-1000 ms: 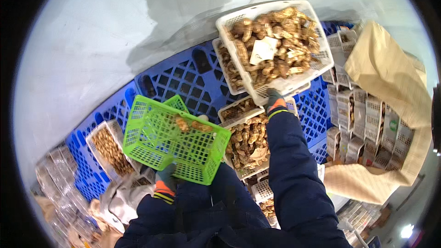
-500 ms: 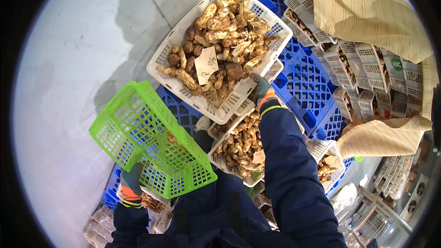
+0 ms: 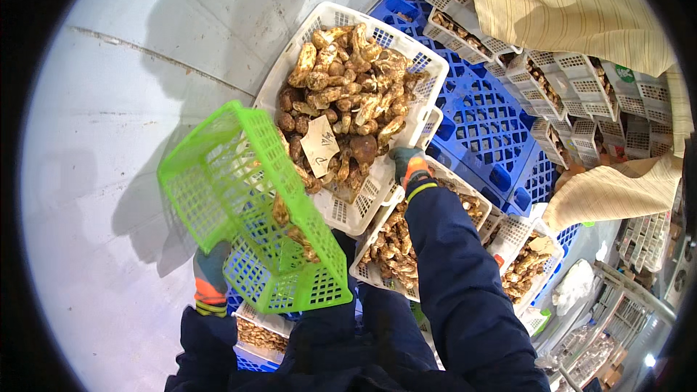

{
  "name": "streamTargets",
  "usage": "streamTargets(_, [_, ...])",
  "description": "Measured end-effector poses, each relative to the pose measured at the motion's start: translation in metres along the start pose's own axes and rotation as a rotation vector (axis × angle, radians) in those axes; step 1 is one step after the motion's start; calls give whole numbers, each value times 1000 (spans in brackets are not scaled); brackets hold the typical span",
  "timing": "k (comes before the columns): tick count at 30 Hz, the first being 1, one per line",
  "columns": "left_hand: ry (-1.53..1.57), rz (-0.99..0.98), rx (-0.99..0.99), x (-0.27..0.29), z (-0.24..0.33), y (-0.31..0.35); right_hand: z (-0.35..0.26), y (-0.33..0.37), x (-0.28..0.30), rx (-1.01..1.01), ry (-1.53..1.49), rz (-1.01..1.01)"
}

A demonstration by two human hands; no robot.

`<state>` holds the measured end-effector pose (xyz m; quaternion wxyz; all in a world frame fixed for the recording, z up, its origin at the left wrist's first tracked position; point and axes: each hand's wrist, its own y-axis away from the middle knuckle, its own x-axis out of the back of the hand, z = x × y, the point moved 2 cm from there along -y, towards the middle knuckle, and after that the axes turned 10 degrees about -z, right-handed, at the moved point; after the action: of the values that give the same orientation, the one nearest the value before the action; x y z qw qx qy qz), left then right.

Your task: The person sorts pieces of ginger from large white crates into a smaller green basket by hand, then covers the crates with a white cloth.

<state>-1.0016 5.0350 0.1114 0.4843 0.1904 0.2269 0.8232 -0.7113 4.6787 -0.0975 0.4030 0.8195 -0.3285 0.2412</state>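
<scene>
My left hand [image 3: 211,268], in a grey-green glove with an orange cuff, is closed on the lower left edge of a tilted green plastic basket [image 3: 319,297]. Mushrooms show through the green mesh; whether any lie inside it I cannot tell. Beyond it is a white basket [image 3: 341,218] heaped with brown, thick-stemmed mushrooms [image 3: 370,101]. A handwritten paper tag [image 3: 319,146] lies on the heap. My right hand [image 3: 409,165], gloved alike, grips this white basket's near right corner, its fingertips hidden. The green basket overlaps the white one's left side.
More white baskets of mushrooms [image 3: 392,247] stand below my right forearm and between my legs. Blue plastic pallets [image 3: 483,123] lie underneath. At the right, stacked white baskets [image 3: 559,87] sit partly under a striped beige cloth [image 3: 566,7]. A metal rack [image 3: 617,312] stands lower right.
The green basket has come closer to the white basket and now covers part of its left side. My view has shifted, and both hands keep their hold.
</scene>
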Motion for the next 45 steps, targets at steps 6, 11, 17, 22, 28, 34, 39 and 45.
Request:
streamTargets(6, [-118,-235,-8,-7,52,-125,-78,75,-8,46,464,40])
streamTargets(11, [-237,-400,118,-44,99,-172,-82,115,-57,-415,-973,288])
streamTargets(17, [-367,-536,243,-32,147,-203,-140,168,17,-796,-1355,268])
streamTargets(22, [-322,-651,325,-73,156,-159,-121,200,37,-834,-1188,240])
streamTargets(28, [-273,-727,541,-108,122,-95,-75,300,34,-873,-1145,423])
streamTargets(34, [-323,-1028,423,-209,53,-23,-32,383,-5,-696,-1191,574])
streamTargets(39, [-898,-1126,95,-269,48,-4,19,444,-74,-504,-2016,748])
streamTargets(45, [-893,-1012,77,-248,86,-4,40,461,-102,-573,-1565,671])
